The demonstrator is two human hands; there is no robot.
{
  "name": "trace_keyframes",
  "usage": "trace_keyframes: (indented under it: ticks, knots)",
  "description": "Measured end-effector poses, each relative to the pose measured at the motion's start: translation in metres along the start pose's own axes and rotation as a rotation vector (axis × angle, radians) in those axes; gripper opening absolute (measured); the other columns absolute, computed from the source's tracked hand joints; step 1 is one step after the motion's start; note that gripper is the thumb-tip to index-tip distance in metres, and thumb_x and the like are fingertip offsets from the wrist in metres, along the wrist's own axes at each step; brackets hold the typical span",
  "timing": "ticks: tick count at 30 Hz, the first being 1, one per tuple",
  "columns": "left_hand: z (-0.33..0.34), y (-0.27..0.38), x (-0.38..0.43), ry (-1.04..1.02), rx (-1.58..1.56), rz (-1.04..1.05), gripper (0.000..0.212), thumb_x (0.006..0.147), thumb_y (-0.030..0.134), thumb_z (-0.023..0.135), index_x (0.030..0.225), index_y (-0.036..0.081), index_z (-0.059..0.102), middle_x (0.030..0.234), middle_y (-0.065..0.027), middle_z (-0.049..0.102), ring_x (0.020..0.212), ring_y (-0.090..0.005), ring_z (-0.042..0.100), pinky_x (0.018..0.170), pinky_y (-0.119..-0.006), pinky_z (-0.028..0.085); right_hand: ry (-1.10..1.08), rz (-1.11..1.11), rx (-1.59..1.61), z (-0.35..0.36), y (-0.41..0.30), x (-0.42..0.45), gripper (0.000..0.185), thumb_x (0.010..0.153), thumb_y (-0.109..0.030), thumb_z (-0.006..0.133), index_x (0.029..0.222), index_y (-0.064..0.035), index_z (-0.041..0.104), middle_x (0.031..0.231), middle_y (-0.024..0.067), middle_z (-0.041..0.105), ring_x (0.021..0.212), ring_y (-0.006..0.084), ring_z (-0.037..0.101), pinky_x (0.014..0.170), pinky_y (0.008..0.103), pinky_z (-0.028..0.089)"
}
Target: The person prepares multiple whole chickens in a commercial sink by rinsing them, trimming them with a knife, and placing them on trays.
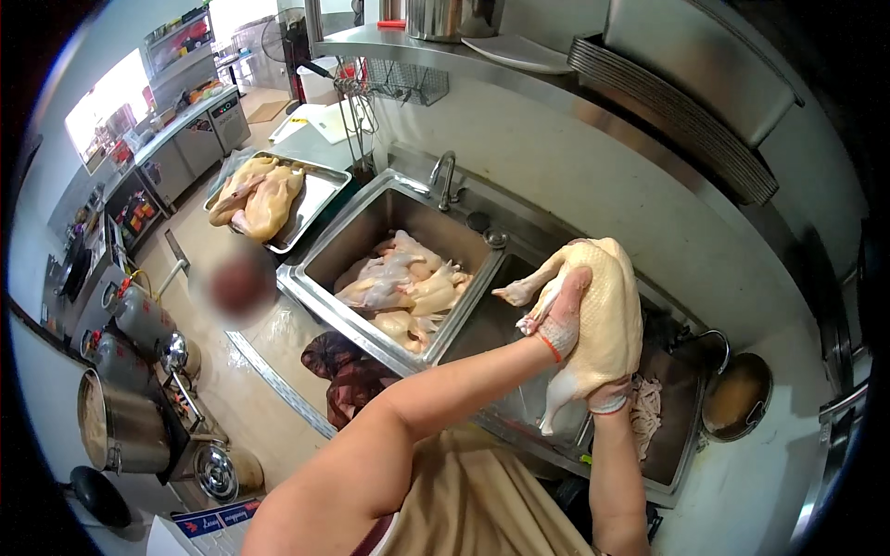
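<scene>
A whole plucked duck or goose (608,313) hangs over the middle bay of a stainless-steel sink (480,313), gripped between my two hands. My left hand (569,306), in a pale glove with an orange-red cuff, presses its side near the legs or wings. Lower down, my right hand (610,396) in a matching glove holds the other end; its fingers are mostly hidden by the bird. One limb dangles toward the sink's front edge. Several plucked birds (396,278) lie heaped in the left basin. Pale strips of meat or skin (646,417) rest in the right basin.
Two plucked birds (268,198) lie on a metal tray (321,184) left of the sink. A faucet (445,181) rises behind the basins, and a wok-like pan (737,396) stands at right. Overhead runs a steel shelf (528,73). Dark plastic bags (348,379) sit by the sink's front.
</scene>
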State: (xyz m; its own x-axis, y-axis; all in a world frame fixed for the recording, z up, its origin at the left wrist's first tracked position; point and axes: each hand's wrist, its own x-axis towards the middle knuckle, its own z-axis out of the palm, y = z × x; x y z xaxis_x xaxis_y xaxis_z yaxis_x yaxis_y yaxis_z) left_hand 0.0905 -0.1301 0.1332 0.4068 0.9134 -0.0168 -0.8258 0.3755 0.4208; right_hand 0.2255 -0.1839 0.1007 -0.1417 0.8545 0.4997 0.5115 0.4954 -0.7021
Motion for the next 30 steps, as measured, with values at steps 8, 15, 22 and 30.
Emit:
trace_keyframes:
  ticks: [8, 15, 22, 30]
  knots:
    - [0.003, -0.004, -0.007, 0.034, -0.043, 0.017, 0.059, 0.093, 0.049, 0.056, 0.130, 0.004, 0.059, 0.120, -0.0127, 0.067, 0.106, -0.0237, 0.064, 0.097, -0.035, 0.050, -0.006, 0.073, -0.165, 0.014, -0.021, 0.007, 0.067, 0.098, -0.034, 0.063, 0.153, -0.0081, 0.035, 0.154, 0.0100, 0.042, 0.142, 0.0229, 0.041, 0.120, 0.0384, 0.030]
    - [-0.028, -0.027, 0.012, 0.020, 0.452, 0.389, 0.043, 0.102, 0.037, 0.054, 0.121, 0.000, 0.062, 0.116, -0.0085, 0.064, 0.102, -0.0161, 0.058, 0.094, -0.031, 0.049, -0.018, 0.029, -0.019, 0.001, -0.006, -0.003, 0.068, 0.098, -0.035, 0.064, 0.153, -0.0078, 0.035, 0.155, 0.0102, 0.042, 0.142, 0.0233, 0.040, 0.120, 0.0385, 0.030]
    - [-0.022, -0.023, 0.010, -0.121, 0.432, 0.238, 0.051, 0.100, 0.034, 0.055, 0.137, 0.000, 0.046, 0.125, -0.0112, 0.057, 0.116, -0.0189, 0.052, 0.102, -0.032, 0.043, 0.001, 0.059, 0.036, 0.002, 0.001, 0.012, 0.069, 0.097, -0.035, 0.064, 0.153, -0.0074, 0.035, 0.155, 0.0104, 0.042, 0.142, 0.0237, 0.040, 0.120, 0.0385, 0.030]
    - [-0.002, -0.016, -0.005, 0.103, 0.190, 0.141, 0.054, 0.097, 0.049, 0.056, 0.125, 0.004, 0.061, 0.112, -0.0099, 0.067, 0.100, -0.0203, 0.064, 0.092, -0.032, 0.050, 0.029, 0.077, -0.042, -0.001, -0.001, -0.009, 0.070, 0.096, -0.035, 0.065, 0.153, -0.0071, 0.035, 0.155, 0.0106, 0.042, 0.142, 0.0241, 0.040, 0.120, 0.0386, 0.030]
